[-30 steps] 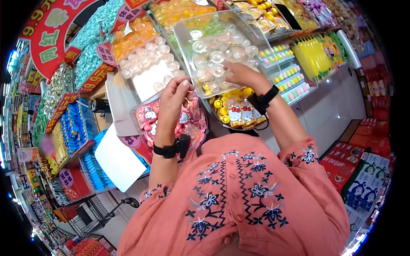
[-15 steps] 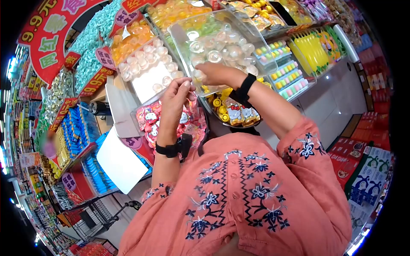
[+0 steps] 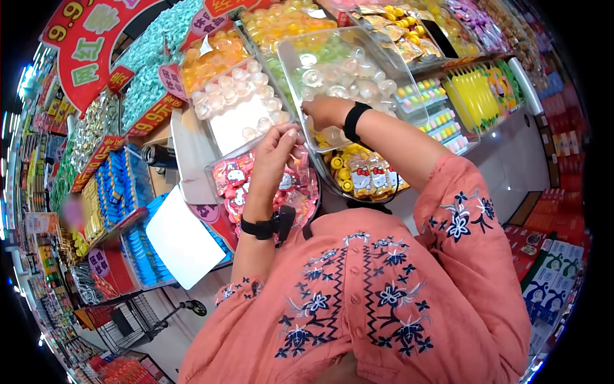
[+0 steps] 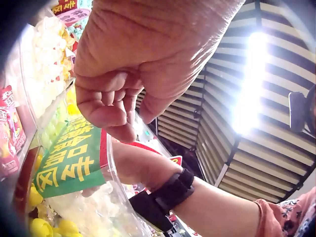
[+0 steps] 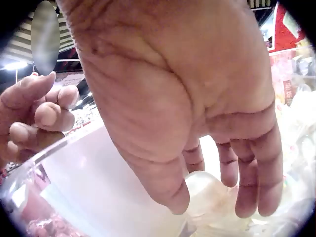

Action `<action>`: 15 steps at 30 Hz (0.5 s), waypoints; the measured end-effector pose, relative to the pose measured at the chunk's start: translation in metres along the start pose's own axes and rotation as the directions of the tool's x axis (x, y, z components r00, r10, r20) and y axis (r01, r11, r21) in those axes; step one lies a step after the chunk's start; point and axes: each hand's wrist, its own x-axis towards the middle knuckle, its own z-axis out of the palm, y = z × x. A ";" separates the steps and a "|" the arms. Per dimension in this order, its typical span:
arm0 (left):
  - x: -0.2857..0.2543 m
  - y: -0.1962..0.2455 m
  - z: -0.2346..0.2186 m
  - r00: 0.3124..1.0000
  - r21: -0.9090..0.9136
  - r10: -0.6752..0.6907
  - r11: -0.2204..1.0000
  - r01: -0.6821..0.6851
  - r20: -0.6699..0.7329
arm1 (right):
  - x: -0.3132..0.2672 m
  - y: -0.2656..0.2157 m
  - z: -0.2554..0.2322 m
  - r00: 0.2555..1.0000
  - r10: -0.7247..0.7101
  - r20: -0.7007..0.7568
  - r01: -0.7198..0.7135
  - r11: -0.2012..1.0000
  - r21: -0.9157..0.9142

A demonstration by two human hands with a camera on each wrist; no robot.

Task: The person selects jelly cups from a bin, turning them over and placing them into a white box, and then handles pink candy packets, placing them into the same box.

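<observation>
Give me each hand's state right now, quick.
Left hand: open, loosely curled, nothing visible in it.
Right hand: closed, thumb and fingers around a pale, clear domed piece.

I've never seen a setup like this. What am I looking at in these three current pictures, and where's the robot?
There is no robot: a person works with two bare hands. The head picture comes from a camera worn on the head, looking down. The other two come from cameras worn at the wrists.

The left hand has loosely curled fingers, with nothing visible in them. The right hand is at a clear bin of translucent round pieces. The right wrist picture shows one such piece between thumb and fingers; I can't tell whether it is firmly pinched.

Beside that bin is a white-bottomed tray with more pale pieces. Pink packets and yellow packets lie nearer the person.
</observation>
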 end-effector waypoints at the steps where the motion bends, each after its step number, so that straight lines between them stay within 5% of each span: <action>1: 0.000 -0.001 -0.002 1.000 -0.002 0.001 1.000 -0.001 -0.008 | 0.005 0.002 0.004 1.000 -0.002 -0.010 0.002 1.000 -0.003; 5: -0.002 -0.003 -0.008 1.000 0.013 0.014 1.000 -0.013 -0.026 | 0.010 0.003 0.013 0.994 0.007 -0.111 -0.012 0.999 -0.047; 15: 0.002 -0.002 -0.010 1.000 0.014 -0.022 1.000 0.022 -0.018 | -0.013 0.001 -0.018 0.996 0.054 0.068 -0.073 0.943 0.323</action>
